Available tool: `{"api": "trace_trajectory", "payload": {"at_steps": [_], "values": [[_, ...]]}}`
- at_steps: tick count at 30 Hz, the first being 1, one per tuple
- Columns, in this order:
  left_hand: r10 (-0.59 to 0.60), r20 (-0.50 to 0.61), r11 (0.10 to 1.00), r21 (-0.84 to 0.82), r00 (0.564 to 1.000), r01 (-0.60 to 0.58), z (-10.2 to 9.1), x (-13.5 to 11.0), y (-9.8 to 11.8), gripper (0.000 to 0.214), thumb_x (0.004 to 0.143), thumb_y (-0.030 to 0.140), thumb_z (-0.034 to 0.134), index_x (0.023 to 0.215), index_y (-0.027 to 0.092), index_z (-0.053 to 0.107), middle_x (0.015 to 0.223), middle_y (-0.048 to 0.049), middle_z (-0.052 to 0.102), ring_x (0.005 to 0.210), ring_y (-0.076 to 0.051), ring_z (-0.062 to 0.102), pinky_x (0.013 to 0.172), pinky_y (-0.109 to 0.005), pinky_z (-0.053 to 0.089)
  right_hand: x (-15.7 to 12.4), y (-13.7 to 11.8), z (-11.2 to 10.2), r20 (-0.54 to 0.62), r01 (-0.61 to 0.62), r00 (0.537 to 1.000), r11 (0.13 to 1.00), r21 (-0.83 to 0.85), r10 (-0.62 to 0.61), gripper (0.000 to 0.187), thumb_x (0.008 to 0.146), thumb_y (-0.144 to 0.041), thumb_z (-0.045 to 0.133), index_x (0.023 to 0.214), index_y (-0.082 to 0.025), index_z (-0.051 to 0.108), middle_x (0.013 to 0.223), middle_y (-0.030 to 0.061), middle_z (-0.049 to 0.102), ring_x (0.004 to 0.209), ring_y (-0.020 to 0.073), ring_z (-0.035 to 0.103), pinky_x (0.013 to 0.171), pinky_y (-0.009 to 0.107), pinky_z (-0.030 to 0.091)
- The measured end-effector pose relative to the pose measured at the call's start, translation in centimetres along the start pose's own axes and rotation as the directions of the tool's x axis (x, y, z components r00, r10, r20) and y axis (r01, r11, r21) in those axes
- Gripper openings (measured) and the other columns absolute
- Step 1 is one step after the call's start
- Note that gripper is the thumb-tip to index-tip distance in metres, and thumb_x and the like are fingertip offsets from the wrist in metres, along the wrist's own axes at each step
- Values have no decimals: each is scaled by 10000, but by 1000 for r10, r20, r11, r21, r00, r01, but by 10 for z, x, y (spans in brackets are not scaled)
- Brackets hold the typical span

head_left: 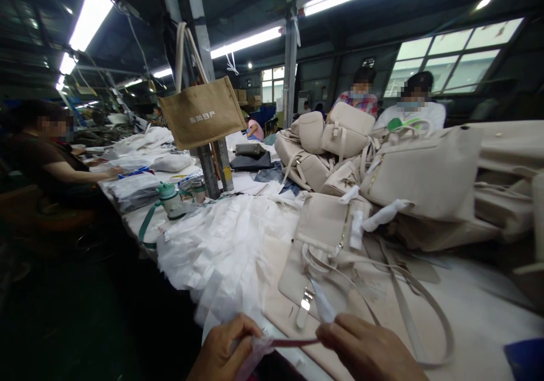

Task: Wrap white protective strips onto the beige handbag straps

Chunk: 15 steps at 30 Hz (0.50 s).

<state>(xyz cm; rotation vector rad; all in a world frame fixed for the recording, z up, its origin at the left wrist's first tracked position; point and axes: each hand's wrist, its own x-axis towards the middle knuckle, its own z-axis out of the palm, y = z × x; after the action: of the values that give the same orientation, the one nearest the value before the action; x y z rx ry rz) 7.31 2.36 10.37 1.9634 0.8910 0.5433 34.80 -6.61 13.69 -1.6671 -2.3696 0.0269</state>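
At the table's near edge, my left hand (225,348) is closed in a pinch on thin white tissue paper at one end of a narrow strap (294,342). My right hand (369,347) grips the strap's other end, so it runs taut between the two. Just beyond lies a beige bag (325,222) with a zipper, a metal clasp and long loose straps (442,318). Pieces of white wrapping cling to some of its straps. What the strap belongs to is hidden below my hands.
Left of the bag spreads a heap of white tissue sheets (221,245). More beige bags (425,177) are piled behind and right. A green-lidded bottle (170,199) stands near a post (208,168) with a hanging tote (208,114). Co-workers sit left and across.
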Motion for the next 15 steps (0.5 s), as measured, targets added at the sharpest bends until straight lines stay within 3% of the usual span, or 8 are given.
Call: {"api": "trace_trajectory", "payload": {"at_steps": [4, 10, 13, 15], "values": [[-10, -6, 1000, -17, 1000, 10, 5, -1, 3, 268, 947, 379, 409, 890, 197, 597, 830, -38, 683, 783, -174, 643, 721, -239, 484, -2, -3, 8, 22, -40, 999, 991, 127, 38, 102, 901, -187, 540, 942, -275, 572, 786, -32, 676, 683, 143, 676, 569, 208, 469], [232, 6, 969, 87, 973, -232, 16, -1, -13, 237, 964, 313, 327, 979, 219, 544, 993, -63, 680, 935, -191, 637, 814, -269, 498, -7, -11, 20, 99, -91, 993, 972, 217, 71, 97, 870, -152, 584, 851, -247, 584, 748, -49, 695, 640, 125, 677, 541, 187, 438], [381, -22, 913, 169, 924, -372, 29, 2, -14, 226, 971, 298, 324, 960, 232, 540, 952, -31, 702, 899, -170, 645, 949, -303, 451, 2, -32, 36, 72, -91, 995, 954, 287, 73, 128, 814, -140, 648, 852, -227, 563, 750, -46, 706, 637, 120, 675, 526, 178, 405], [413, -20, 883, 251, 910, -395, 40, 4, -16, 257, 974, 316, 322, 926, 228, 558, 861, -33, 703, 826, -170, 654, 874, -280, 489, 9, -48, 53, 48, -80, 996, 951, 297, 69, 190, 768, -129, 681, 855, -214, 535, 767, -34, 715, 636, 127, 675, 512, 186, 383]]}}
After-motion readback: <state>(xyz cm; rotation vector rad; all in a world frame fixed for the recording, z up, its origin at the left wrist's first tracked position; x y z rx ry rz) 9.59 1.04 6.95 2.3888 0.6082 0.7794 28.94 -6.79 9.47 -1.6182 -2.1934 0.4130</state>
